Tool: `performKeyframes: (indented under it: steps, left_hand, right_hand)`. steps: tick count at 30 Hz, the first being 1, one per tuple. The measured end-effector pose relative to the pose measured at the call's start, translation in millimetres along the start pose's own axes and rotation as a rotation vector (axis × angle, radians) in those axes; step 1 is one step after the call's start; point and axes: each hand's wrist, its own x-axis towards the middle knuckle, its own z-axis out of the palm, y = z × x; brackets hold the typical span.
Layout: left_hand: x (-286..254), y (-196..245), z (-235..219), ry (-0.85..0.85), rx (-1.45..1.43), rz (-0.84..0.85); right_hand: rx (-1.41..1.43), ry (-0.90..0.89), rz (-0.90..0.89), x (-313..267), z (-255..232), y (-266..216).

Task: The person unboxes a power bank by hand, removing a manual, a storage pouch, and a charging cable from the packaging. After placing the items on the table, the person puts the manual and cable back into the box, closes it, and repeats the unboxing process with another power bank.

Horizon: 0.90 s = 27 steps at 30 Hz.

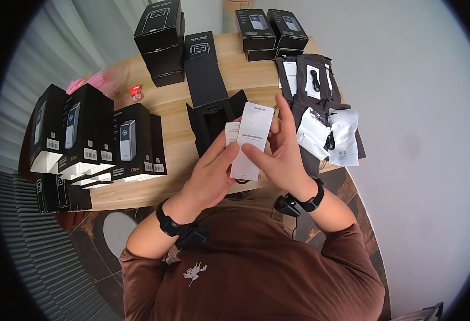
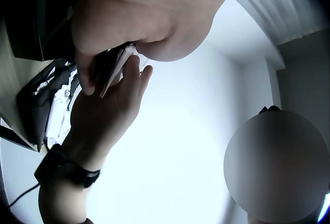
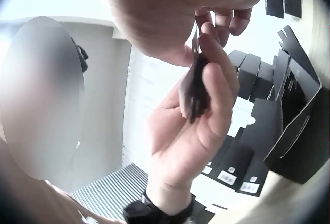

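A white printed leaflet (image 1: 256,140) is pinched by the right hand (image 1: 283,160), its thumb on the front and its index finger pointing up. The left hand (image 1: 208,174) grips a smaller white card (image 1: 232,134) beside it, thumb on top. In the right wrist view the left hand (image 3: 188,126) curls round a dark, flat item (image 3: 195,87) under the papers. The left wrist view shows the right hand (image 2: 111,110) at the papers' edge (image 2: 117,69). Behind the hands stands an open black box (image 1: 205,80), lid raised.
Black boxes (image 1: 127,142) stand at the left of the wooden table (image 1: 165,104), with more stacked (image 1: 160,43) at the back. Dark pouches (image 1: 312,80) and white packets (image 1: 344,138) lie at the right. A small red item (image 1: 135,92) rests near pink plastic (image 1: 93,81).
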Motion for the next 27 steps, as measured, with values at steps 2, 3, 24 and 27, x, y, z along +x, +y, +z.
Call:
performKeyframes:
  steps: [2, 3, 24, 27]
  left_hand:
    - [-1.9, 2.5, 0.1, -0.035, -0.020, 0.004]
    - [-3.3, 5.5, 2.1, -0.051, -0.057, 0.002]
    - [-27.5, -2.2, -21.6, 0.072, 0.263, -0.080]
    - [-39.3, -1.4, -30.5, 0.023, 0.321, -0.116]
  right_hand:
    - [0.196, -0.009, 0.146, 2.0, -0.8, 1.4]
    - [0.261, -0.011, 0.215, 3.0, 0.4, -1.5]
    - [-0.299, -0.551, 0.359, 60.6, -12.8, -41.4]
    - [-0.450, -0.473, 0.232, 94.4, -19.3, -47.5]
